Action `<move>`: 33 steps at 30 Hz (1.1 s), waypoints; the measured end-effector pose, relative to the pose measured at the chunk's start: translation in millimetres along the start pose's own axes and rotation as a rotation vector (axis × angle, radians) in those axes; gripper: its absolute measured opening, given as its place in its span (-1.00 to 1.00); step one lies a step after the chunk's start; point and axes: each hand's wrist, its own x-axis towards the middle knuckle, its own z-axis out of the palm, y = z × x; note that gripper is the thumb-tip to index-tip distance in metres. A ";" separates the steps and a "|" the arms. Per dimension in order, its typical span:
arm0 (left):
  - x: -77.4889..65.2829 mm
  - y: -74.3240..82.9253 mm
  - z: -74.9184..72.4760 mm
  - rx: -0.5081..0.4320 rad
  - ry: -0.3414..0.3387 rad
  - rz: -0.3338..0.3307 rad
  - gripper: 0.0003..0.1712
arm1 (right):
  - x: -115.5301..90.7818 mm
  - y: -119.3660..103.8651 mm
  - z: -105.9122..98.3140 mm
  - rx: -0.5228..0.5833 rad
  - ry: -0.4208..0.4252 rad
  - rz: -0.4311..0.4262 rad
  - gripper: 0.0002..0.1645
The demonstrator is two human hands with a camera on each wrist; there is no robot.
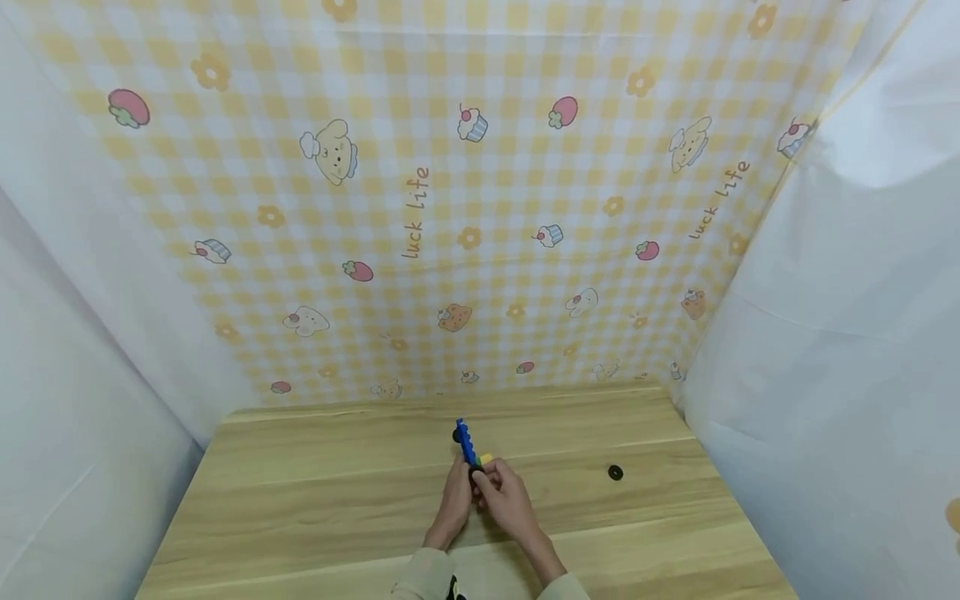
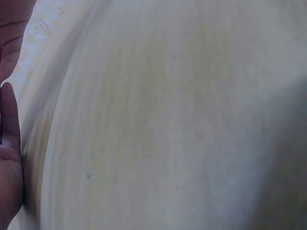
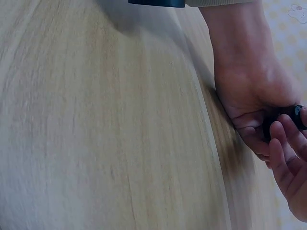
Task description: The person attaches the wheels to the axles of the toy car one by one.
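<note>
blue strip (image 1: pixel 467 443): between both hands, over tabletop (image 1: pixel 315 475) | left hand (image 1: pixel 453 503) gripping it, right hand (image 1: pixel 510 502) pinching near-end wheel (image 1: pixel 476 472) | far-end wheel (image 1: pixel 456 436) (apparently) on; loose wheel (image 1: pixel 616 472), right of strip, left

Soft, even light fills the head view. Both wrist views look dimmer, with blurred shadows on the tabletop (image 3: pixel 120 134).

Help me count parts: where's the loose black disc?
In the head view, the loose black disc lies on the wooden table, right of the right hand.
</note>
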 end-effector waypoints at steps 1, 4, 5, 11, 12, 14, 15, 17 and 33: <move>-0.1 -0.3 0.0 -0.004 0.002 -0.008 -0.67 | -0.1 -0.4 0.6 0.000 0.000 0.005 -0.78; -1.4 0.6 -1.2 -0.020 0.000 -0.023 -0.66 | -0.6 -0.6 2.1 0.004 0.001 0.010 -0.81; -2.1 2.1 -1.7 -0.031 -0.005 -0.029 -0.67 | -0.3 0.4 2.2 0.011 0.000 0.008 -0.81; -14.8 29.0 -8.6 -0.117 -0.064 -0.026 -0.67 | 3.5 14.4 2.4 0.015 0.022 -0.008 -0.75; -17.0 32.9 -9.4 -0.122 -0.066 -0.014 -0.68 | 3.4 14.6 2.2 0.013 0.027 -0.008 -0.74; -20.2 38.6 -10.5 -0.119 -0.064 -0.015 -0.68 | 3.1 14.4 1.9 0.009 0.036 -0.012 -0.71; -20.6 39.5 -10.8 -0.110 -0.061 -0.008 -0.68 | 2.8 14.1 1.7 0.010 0.038 -0.011 -0.70; -20.4 39.4 -10.9 -0.108 -0.055 -0.002 -0.68 | 2.5 13.5 1.8 0.014 0.039 -0.005 -0.69; -5.9 1.0 0.2 -0.150 -0.128 0.038 -0.50 | -3.2 18.5 9.8 0.035 0.168 0.145 -0.34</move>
